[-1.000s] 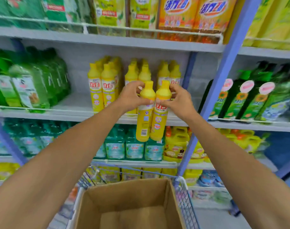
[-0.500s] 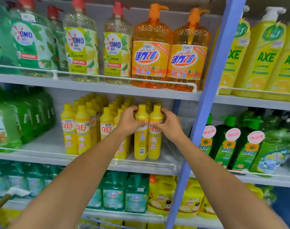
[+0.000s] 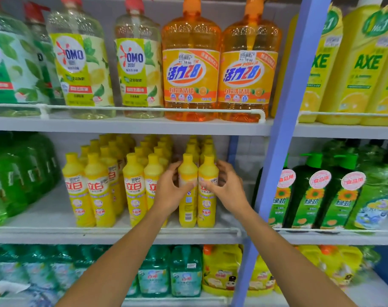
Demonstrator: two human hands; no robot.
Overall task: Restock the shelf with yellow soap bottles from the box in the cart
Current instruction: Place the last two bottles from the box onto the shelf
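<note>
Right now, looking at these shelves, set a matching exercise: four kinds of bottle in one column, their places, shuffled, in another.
Bottles:
1 orange bottles
2 slim yellow bottles
3 teal bottles
4 AXE bottles

Places:
A bottom shelf
B top shelf, right of post
C middle shelf
D top shelf, left of post

Pairs: 1-D; 2-C; 3-A; 4-B

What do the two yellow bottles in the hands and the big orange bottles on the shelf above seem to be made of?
The yellow bottles look like opaque plastic, smooth with a soft sheen: nothing shows through them. The orange bottles are probably clear tinted plastic, glossy: light passes through, and liquid shows below the labels.
</note>
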